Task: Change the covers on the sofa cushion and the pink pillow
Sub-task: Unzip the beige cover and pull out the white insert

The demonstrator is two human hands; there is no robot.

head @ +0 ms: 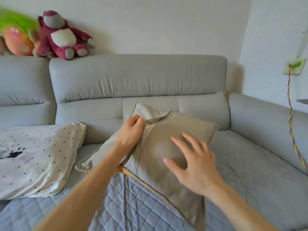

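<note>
Beige cushion [160,147]: left hand [129,135] pinches the cover flap to tug it, right hand [191,160] spread flat steadying it.

There is only one view, from the camera on my head, so no second view shares any of the scene. It looks forward and down across the sofa [138,77] from close above the seat, facing the backrest and the wall behind it. My forearms enter from the bottom edge and reach away from me, so my left hand [130,132] and right hand [191,157] sit near the middle of the frame, close to the lens. The lens is wide: the backrest bows, and the sofa's right arm and a soft toy [63,35] at upper left both fit in.
</note>
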